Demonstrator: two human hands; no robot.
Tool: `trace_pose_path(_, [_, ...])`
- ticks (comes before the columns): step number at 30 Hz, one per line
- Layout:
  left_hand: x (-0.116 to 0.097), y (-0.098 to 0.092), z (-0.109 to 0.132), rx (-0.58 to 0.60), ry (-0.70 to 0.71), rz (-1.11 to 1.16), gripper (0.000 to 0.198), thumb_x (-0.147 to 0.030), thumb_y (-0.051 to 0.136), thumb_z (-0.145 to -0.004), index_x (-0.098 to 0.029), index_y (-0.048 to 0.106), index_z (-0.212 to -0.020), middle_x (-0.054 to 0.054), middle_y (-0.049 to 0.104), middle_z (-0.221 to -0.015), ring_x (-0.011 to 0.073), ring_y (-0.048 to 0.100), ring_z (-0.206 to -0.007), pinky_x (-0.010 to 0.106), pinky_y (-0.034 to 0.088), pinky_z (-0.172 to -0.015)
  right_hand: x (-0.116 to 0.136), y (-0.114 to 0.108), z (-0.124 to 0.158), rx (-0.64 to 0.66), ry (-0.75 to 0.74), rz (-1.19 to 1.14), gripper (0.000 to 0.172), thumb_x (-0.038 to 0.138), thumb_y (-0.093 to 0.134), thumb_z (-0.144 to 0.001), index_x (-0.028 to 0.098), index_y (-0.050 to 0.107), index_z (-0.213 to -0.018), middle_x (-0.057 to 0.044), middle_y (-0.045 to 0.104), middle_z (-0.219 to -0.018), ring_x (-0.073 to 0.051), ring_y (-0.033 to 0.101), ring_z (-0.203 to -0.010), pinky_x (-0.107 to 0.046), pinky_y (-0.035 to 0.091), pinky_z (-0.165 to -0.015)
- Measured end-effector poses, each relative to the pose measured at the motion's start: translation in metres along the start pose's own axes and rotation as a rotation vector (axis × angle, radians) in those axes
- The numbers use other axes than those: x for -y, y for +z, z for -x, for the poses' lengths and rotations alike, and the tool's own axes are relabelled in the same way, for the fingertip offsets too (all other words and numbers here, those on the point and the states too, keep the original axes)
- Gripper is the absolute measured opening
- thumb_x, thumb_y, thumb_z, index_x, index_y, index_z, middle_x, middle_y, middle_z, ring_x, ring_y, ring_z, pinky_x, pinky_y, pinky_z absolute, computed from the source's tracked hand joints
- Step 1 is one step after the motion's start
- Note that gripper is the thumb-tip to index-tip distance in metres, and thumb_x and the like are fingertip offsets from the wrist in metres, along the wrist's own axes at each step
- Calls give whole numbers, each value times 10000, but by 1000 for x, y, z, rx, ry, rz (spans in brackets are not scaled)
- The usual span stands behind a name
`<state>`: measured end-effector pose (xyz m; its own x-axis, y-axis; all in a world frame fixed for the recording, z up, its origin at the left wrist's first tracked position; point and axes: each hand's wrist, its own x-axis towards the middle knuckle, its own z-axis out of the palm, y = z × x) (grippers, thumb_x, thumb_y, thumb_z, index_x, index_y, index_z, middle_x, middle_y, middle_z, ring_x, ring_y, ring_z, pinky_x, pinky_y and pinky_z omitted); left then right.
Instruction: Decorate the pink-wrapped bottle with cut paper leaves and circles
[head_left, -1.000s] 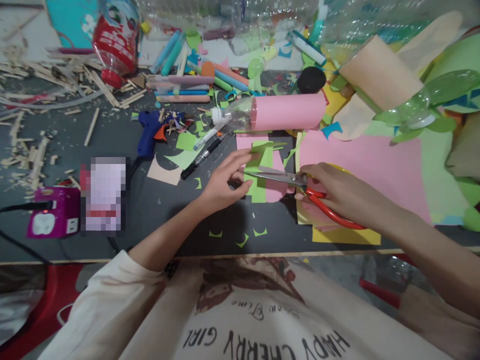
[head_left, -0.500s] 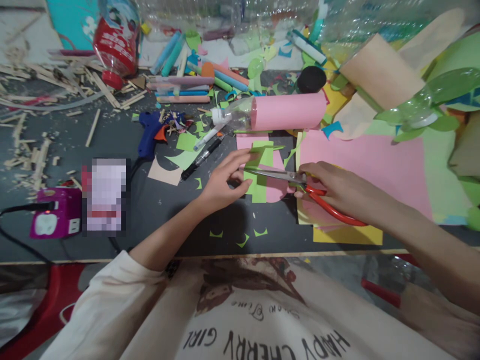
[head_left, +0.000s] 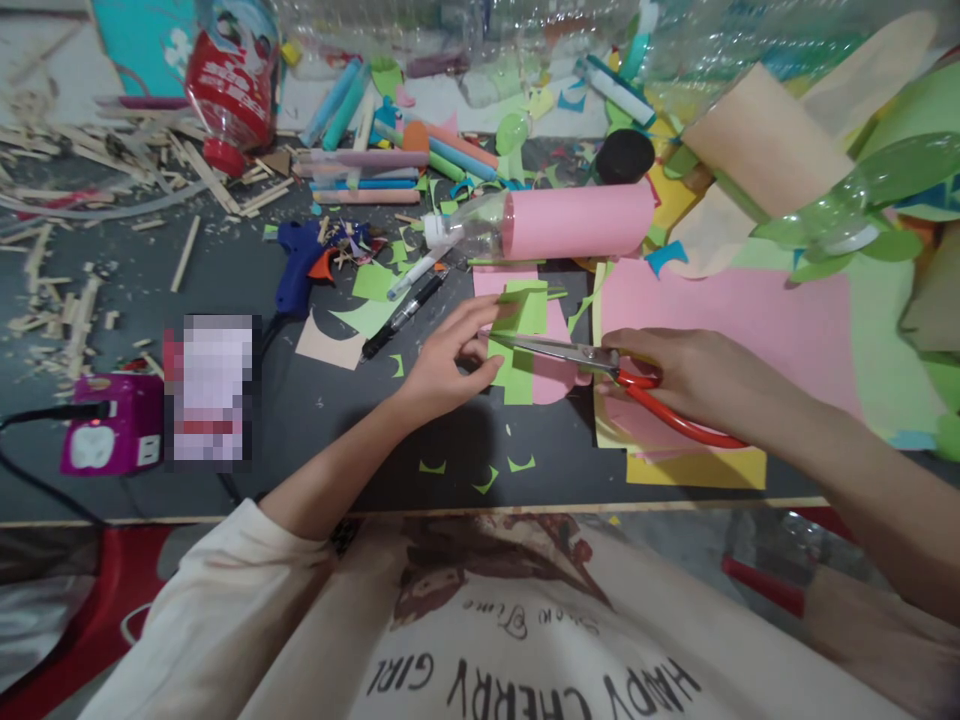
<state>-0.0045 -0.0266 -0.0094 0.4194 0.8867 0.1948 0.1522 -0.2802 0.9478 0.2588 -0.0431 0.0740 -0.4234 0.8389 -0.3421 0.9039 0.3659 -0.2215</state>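
Note:
My right hand (head_left: 675, 372) is closed round the red handles of a pair of scissors (head_left: 570, 350), whose metal blades point left across a strip of light green paper (head_left: 519, 385). On the left of that strip, my left hand (head_left: 454, 360) holds its edge between curled fingers and thumb. Whether the blades are biting into the paper cannot be told. Under the green strip lies a piece of pink paper (head_left: 553, 345). Small crescent-shaped green offcuts (head_left: 486, 481) are scattered on the dark table nearer my body.
A pink-wrapped plastic bottle (head_left: 577, 222) lies behind my hands. Stacked pink sheets (head_left: 735, 310) are under my right forearm. To the left are a blue glue gun (head_left: 296, 265), a black pen (head_left: 405, 318), a purple power adapter (head_left: 112, 425), a blurred-out device (head_left: 214, 390) and wood sticks (head_left: 71, 320).
My right hand and the scissors have shifted slightly to the right, drawing the blades back a little over the green paper. My left hand stays almost still.

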Motion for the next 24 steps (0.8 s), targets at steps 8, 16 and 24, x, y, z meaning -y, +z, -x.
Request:
trace_pose_path(8, [-1,-1,-2,19,-71,38,433,-185,555,-826,-240,588,-1254,134,503,-1395,-12,500,-547,173,505,-609,-9,7,2,-25,8,70,278,409,423,-871,258,639,-959,-67,691,-745,-254,620,-598,-311,370,-500])
trace_pose_path(16, [9,-4,-5,-88,-90,-23,486,-228,594,-832,-254,543,-1315,133,474,-1414,-16,509,-541,165,481,-581,-29,15,12,-78,89,-23,275,394,471,-907,191,557,-1071,-197,681,-1078,-346,632,-990,-418,483,-793])
trace_pose_path(24, [12,-5,-9,-183,-156,-11,356,-198,559,-836,-225,635,-1183,88,570,-1286,-14,361,-488,154,384,-483,-80,19,24,-88,126,-69,292,251,611,-825,201,595,-1112,-208,656,-1119,-327,618,-1035,-430,490,-840])
